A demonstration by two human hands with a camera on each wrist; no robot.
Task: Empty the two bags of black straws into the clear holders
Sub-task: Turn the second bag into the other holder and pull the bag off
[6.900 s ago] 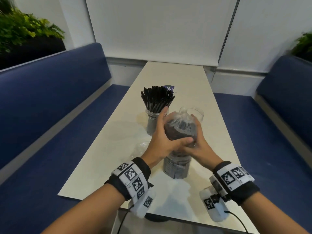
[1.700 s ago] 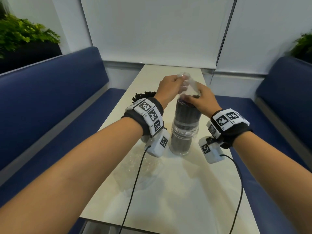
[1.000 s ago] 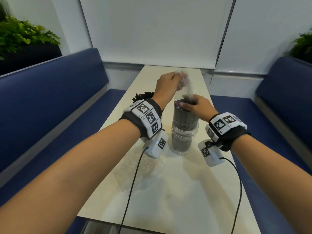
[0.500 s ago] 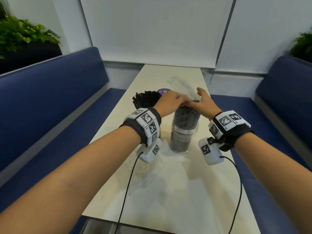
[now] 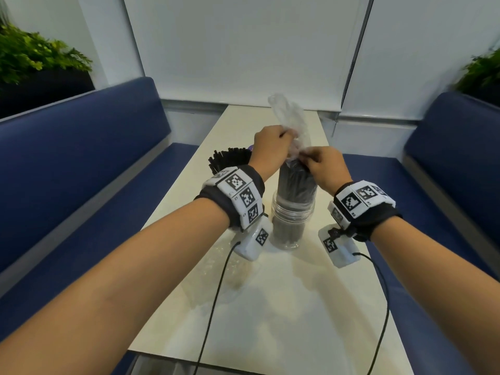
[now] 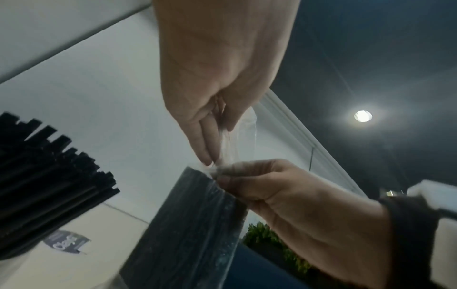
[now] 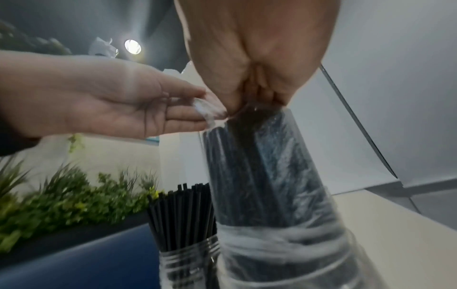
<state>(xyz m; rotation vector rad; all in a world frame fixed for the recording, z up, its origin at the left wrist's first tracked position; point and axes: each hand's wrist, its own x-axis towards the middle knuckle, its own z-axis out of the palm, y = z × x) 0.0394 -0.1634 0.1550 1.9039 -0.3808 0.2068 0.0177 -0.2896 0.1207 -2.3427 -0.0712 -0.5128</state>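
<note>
A clear plastic bag (image 5: 287, 115) packed with black straws (image 5: 296, 182) stands upright inside the near clear holder (image 5: 293, 212). Its loose film end sticks up above my hands. My left hand (image 5: 273, 147) pinches the film just above the bundle; the left wrist view shows thumb and fingers (image 6: 210, 150) closed on it. My right hand (image 5: 315, 161) pinches the bag at the bundle's top, on the right side, with its fingertips (image 7: 257, 101) pressed into the film. The bag (image 7: 262, 176) is bunched where it enters the holder (image 7: 309, 260).
A second clear holder (image 7: 188, 262) full of loose black straws (image 5: 230, 159) stands just behind and left of the first. A crumpled empty bag (image 5: 224, 269) lies on the white table (image 5: 297, 320) under my left wrist. Blue benches line both sides.
Half a second ago both hands lay low on the bundle's top with the film end leaning over. Now my left hand is higher and the film end stands up straighter.
</note>
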